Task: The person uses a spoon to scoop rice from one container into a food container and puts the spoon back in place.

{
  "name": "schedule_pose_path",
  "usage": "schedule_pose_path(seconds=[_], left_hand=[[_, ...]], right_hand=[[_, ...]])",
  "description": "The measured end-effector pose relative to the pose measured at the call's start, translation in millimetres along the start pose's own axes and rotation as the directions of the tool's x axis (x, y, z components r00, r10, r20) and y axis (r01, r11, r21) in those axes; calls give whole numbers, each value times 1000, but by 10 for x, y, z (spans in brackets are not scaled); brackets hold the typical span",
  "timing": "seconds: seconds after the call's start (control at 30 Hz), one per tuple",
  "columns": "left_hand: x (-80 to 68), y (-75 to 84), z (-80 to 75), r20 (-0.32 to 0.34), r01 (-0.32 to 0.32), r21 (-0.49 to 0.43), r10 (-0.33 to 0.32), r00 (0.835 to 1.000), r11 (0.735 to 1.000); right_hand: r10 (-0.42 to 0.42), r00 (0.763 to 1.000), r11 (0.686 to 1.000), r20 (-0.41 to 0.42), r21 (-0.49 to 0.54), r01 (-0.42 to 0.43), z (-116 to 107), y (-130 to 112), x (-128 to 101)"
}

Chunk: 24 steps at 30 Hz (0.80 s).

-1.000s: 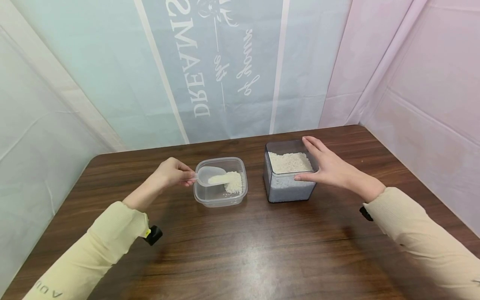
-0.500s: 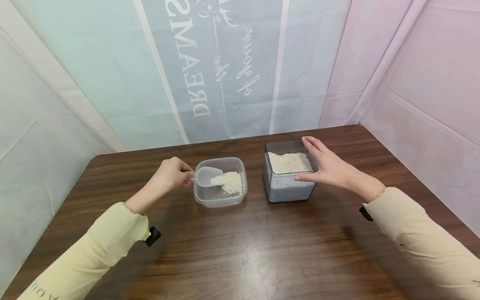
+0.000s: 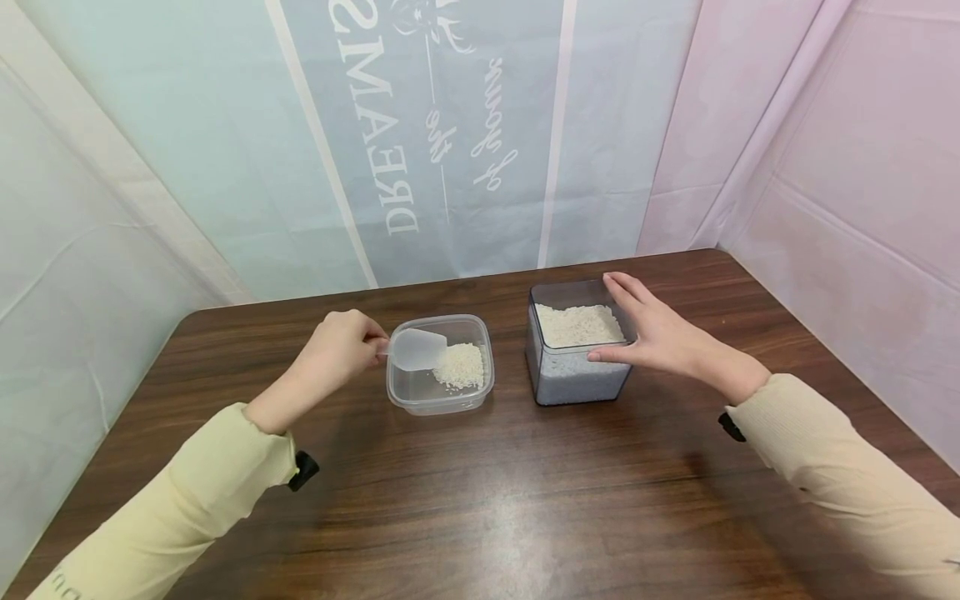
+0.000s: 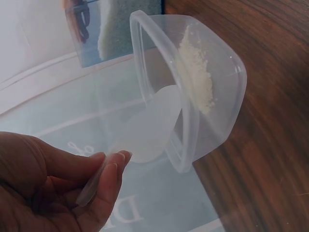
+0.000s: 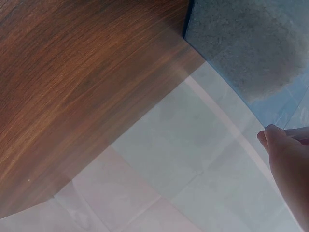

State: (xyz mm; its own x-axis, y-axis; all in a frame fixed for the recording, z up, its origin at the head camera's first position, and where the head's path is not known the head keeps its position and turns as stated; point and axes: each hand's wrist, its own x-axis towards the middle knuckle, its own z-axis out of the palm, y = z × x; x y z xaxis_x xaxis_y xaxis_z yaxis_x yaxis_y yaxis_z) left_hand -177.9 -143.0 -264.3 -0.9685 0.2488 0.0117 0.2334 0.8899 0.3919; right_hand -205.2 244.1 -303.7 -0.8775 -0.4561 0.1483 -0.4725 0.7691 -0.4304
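My left hand (image 3: 341, 342) pinches the handle of a translucent plastic scoop (image 3: 418, 349) between thumb and fingers. The scoop is tipped over a clear plastic tub (image 3: 401, 392), its bowl bare of grains. A small heap of white rice (image 3: 461, 367) lies in the tub's right part, just past the scoop's lip; the left wrist view shows this rice (image 4: 197, 72) through the tub wall. At the right, my right hand (image 3: 663, 337) holds a dark see-through square container (image 3: 577, 387), thumb at its front rim and fingers at the back. More rice (image 3: 581, 325) fills much of it.
Both containers stand on a brown wood-grain table (image 3: 480, 492), a short gap between them. A printed cloth backdrop (image 3: 480, 167) hangs behind the table's far edge, and pale cloth walls (image 3: 877, 208) close in both sides.
The scoop has tipped further and drawn slightly left, and the rice in it has slid out onto the tub's heap. The right hand and square container have kept their place.
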Motion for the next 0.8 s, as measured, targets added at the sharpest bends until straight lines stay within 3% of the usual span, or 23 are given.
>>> schedule_pose_path(seconds=[0.4, 0.8], left_hand=[[-39, 58, -118, 0, 7, 2, -7, 1000, 1000], [-9, 103, -136, -72, -52, 12, 52, 996, 999]], right_hand=[[4, 1000, 1000, 2, 1, -4, -8, -11, -4], [18, 1000, 1000, 6, -1, -18, -1, -16, -2]])
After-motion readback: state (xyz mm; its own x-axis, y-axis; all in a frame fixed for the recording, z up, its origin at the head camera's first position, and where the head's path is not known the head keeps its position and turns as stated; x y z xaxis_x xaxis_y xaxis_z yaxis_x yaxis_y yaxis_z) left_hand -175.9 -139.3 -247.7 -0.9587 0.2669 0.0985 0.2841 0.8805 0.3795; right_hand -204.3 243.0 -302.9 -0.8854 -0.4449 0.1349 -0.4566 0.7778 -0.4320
